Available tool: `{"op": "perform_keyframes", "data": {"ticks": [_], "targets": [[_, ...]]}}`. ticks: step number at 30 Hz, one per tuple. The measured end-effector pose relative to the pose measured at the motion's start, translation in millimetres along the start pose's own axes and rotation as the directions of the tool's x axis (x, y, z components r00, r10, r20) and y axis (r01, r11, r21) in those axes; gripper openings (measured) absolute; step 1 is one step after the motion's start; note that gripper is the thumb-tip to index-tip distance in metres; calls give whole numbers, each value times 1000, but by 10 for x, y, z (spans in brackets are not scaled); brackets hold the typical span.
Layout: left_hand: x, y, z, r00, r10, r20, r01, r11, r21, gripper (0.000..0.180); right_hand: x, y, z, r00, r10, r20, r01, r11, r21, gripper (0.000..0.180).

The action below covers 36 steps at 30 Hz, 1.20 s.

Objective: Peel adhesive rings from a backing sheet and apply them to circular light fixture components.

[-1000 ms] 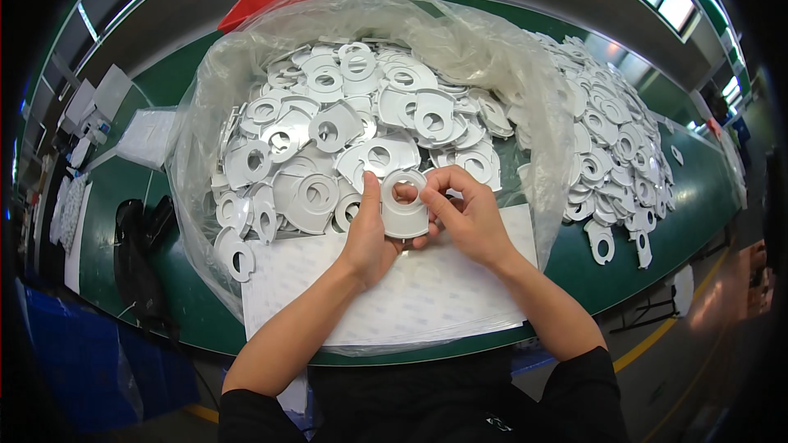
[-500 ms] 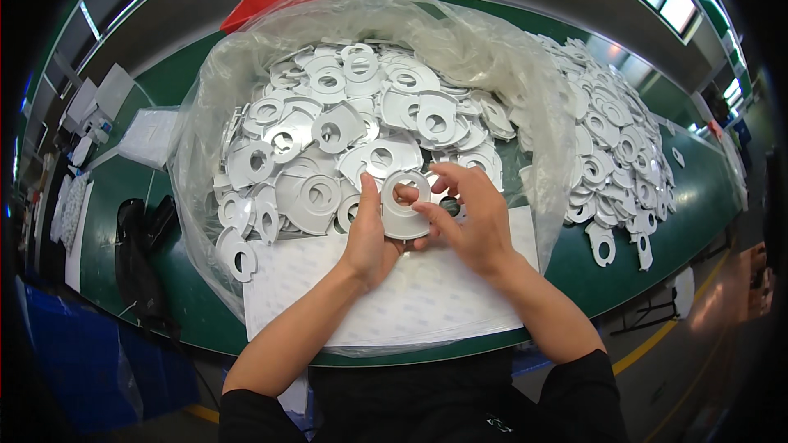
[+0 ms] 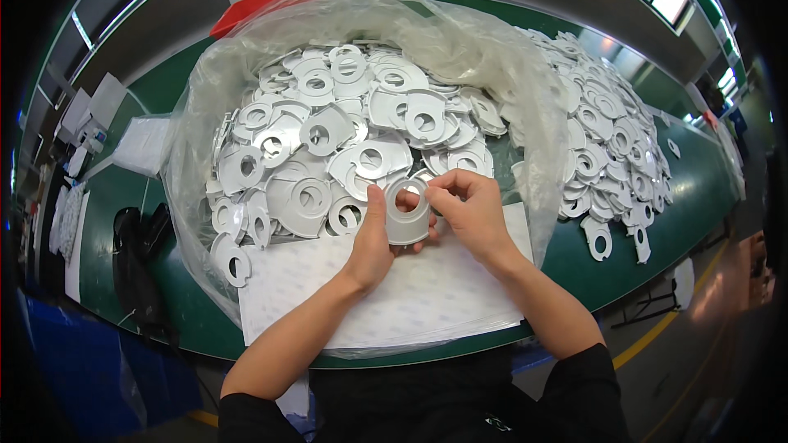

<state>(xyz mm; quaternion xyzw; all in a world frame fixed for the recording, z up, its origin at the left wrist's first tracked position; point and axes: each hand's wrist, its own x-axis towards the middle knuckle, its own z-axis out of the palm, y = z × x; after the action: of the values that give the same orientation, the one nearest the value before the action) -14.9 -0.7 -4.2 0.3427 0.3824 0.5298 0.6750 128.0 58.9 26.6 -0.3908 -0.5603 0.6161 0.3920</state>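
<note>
In front of me, my left hand [image 3: 377, 239] grips a white plastic part with a round hole [image 3: 408, 228], thumb at its left edge and fingers behind it. One of those fingers shows through the hole. My right hand [image 3: 474, 207] is closed in a pinch at the part's upper right rim, its thumb and forefinger together on the edge. Just beyond both hands lies a heap of similar white ring-shaped parts [image 3: 308, 197] in a large clear plastic bag [image 3: 199, 115]. Beneath my hands is a stack of white sheets [image 3: 328, 299].
A second pile of white parts [image 3: 603, 127] spreads over the green table [image 3: 566, 287] to the right. At the left lie a black item [image 3: 135, 271] and a white packet [image 3: 141, 145]. Behind the bag stands a red bin [image 3: 263, 6].
My right hand's fingers, spread around the part's right side before, have closed into a pinch at its upper right rim. The part stays in my left hand, slightly turned.
</note>
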Motion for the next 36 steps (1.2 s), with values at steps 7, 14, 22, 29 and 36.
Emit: {"op": "perform_keyframes", "data": {"ticks": [7,14,22,29,36], "targets": [[-8,-51,12,998,36,46,-41,992,119,74,-20,-18,25,1000,-2,-32,2,1000,-21,23],[-27,-15,56,998,34,60,-47,975,215,78,-72,-53,42,972,-206,-117,103,814,-572,41],[-6,92,61,999,-37,-3,37,997,61,78,-98,-81,-35,922,-385,43,268,554,-788,43],[26,132,4,990,-137,45,140,987,-76,77,-84,-57,-110,962,-264,70,241,700,-673,26],[-17,255,114,980,-144,139,164,976,-141,81,32,30,-220,988,-126,93,148,944,-296,20]]}}
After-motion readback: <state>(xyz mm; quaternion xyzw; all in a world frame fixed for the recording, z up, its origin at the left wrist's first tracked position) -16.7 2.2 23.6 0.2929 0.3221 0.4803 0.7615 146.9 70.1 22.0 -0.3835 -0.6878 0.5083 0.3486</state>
